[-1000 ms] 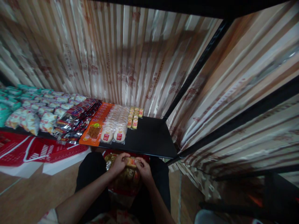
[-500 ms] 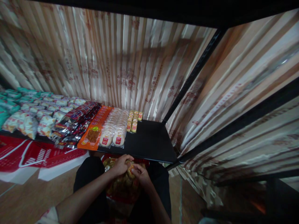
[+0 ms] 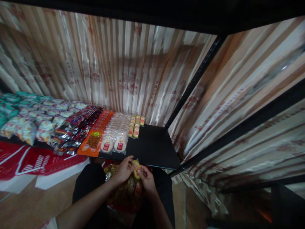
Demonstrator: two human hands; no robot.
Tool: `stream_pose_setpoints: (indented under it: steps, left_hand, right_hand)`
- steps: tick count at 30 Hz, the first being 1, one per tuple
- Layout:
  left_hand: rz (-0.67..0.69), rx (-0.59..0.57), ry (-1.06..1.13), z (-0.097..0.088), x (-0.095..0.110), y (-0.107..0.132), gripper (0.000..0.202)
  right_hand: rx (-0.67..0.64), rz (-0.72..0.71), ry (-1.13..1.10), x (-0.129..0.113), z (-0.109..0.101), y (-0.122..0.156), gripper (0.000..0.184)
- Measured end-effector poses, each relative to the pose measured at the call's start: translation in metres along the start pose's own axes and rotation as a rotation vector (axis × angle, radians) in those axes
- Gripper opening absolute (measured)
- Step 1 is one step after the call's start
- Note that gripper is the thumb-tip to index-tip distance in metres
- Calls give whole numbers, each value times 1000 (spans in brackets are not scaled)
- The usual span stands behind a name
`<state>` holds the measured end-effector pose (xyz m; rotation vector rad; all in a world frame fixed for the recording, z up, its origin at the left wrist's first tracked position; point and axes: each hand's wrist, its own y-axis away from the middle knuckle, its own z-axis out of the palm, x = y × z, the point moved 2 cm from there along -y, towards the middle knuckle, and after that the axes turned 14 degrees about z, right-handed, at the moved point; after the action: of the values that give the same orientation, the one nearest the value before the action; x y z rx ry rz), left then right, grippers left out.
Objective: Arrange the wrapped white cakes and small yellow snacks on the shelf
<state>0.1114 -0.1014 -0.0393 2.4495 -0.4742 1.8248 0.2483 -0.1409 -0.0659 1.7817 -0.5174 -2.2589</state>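
Observation:
Between my fingers, just before the shelf's front edge, is a small yellow snack packet (image 3: 136, 168). My left hand (image 3: 125, 170) pinches its left side and my right hand (image 3: 146, 178) grips its right side, the thumb lying over the wrapper. Below both hands, a red container or bag (image 3: 126, 208) sits between my knees, filled with similar packets (image 3: 130, 190) in shiny wrappers. On the black shelf (image 3: 152, 143) stand two short rows of yellow snack packets (image 3: 136, 126) that look alike.
Left of the yellow rows lie clear-wrapped round crackers (image 3: 120, 144), orange snack bags (image 3: 91, 143), dark red packets (image 3: 78, 124), white bags (image 3: 45, 128) and teal bags (image 3: 8, 109). Red baskets (image 3: 45, 163) stand on the floor at left. A black post (image 3: 195, 81) rises at the shelf's back right corner.
The yellow packet has come up slightly out of the container between my hands and now shows more fully. My view has shifted a little.

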Motion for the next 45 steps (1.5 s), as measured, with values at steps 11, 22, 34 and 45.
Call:
stream_pose_setpoints:
  steps: [11, 22, 34, 45]
  left_hand:
    - [66, 61, -195, 5, 14, 2, 31]
    - [73, 35, -178, 11, 29, -3, 35]
    - [41, 118, -262, 11, 20, -25, 36]
    - [-41, 163, -265, 9, 23, -44, 37]
  right_hand:
    - [199, -74, -59, -15, -6, -8, 42]
    - [256, -140, 7, -23, 2, -27, 36]
    - [268, -191, 90, -33, 12, -55, 29]
    - [351, -234, 283, -39, 19, -76, 26]
